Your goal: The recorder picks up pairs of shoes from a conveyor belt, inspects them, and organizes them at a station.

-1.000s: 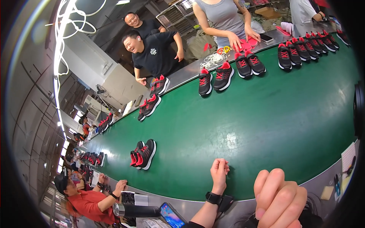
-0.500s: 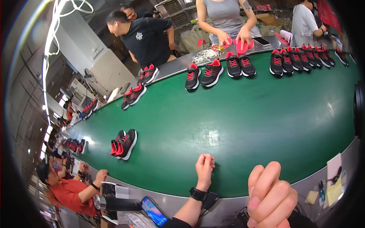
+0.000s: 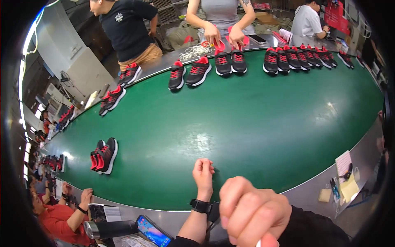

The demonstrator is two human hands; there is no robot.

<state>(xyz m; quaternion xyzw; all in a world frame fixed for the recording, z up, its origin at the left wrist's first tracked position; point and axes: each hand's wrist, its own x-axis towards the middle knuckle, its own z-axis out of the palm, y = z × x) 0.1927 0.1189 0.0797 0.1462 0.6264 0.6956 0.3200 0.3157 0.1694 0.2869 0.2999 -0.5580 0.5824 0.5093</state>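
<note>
black-red shoes (image 3: 108, 156) overlap, one partly hidden by the other.

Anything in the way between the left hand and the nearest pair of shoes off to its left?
Nothing visible: only the green surface shows between the left hand and that black-and-red pair.

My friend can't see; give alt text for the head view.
The wearer's curled left grip is over a green surface, the curled right grip nearer the camera; black and red sneakers line the far edge, where another person handles red pieces.
</note>
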